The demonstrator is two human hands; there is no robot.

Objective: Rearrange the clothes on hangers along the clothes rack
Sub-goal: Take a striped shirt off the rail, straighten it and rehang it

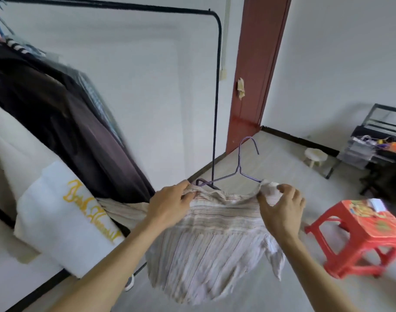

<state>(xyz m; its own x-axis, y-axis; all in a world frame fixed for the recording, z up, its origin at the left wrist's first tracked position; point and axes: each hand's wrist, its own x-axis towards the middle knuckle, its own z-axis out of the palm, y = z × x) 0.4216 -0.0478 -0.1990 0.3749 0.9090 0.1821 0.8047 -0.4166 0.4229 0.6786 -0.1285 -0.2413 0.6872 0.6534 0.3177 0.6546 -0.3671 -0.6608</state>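
A pale striped shirt (210, 251) hangs on a purple wire hanger (240, 170), held in front of me, off the black clothes rack (217, 86). My left hand (170, 206) grips the shirt's left shoulder at the collar. My right hand (280, 208) pinches the right shoulder, fingers partly spread. The hanger's hook points up and right, free of the rail. Several garments hang bunched at the rack's left end: a dark brown one (64, 122) and a white one with yellow lettering (64, 221).
A red plastic stool (359, 242) with a red box on it stands at the right. A small white stool (315, 155) and a black shelf unit (381, 143) sit by the far wall. A brown door frame (253, 75) lies behind the rack's right post.
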